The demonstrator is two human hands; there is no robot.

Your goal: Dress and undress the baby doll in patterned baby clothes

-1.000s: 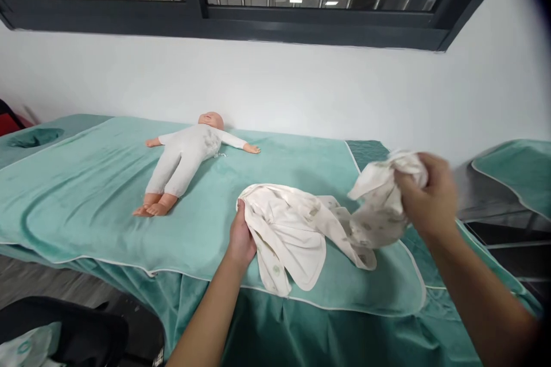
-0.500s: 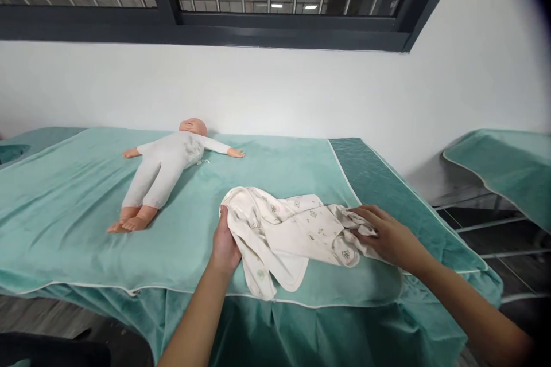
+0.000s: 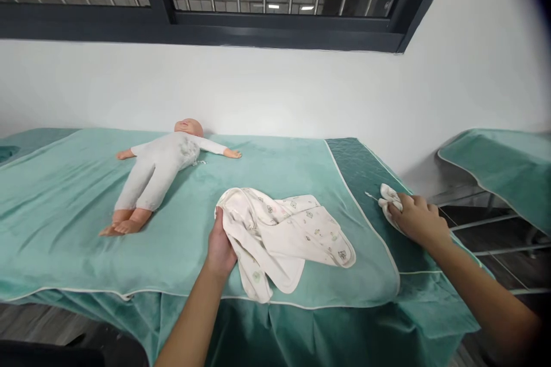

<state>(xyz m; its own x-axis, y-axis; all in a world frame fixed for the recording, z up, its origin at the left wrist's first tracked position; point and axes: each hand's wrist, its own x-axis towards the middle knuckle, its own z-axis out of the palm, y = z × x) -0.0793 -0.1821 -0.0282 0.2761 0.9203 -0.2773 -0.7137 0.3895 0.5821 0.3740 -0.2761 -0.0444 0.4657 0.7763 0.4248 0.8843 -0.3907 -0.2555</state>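
Note:
A white baby garment point(image 3: 284, 229) with small printed figures lies loosely folded on the green bed. My left hand point(image 3: 221, 243) is closed around its left edge, with the thumb on top. Farther right, my right hand point(image 3: 417, 219) grips a small bunched white cloth point(image 3: 391, 198), with a thin white string trailing from it, over the darker green strip of the bed. Its exact shape is hidden by the folds and my fingers. A baby doll point(image 3: 157, 169) in a white bodysuit lies on its back to the left, arms spread, apart from both hands.
The green bed cover point(image 3: 279, 166) has a white-piped edge and hangs down in front. A barred window point(image 3: 258, 28) is set in the white wall behind. At the right stands another green-covered bed point(image 3: 508, 166), with metal rails below it.
My right hand has moved right, carrying the small bunched cloth away from the patterned garment. My left hand keeps its hold on the garment. The view has shifted slightly.

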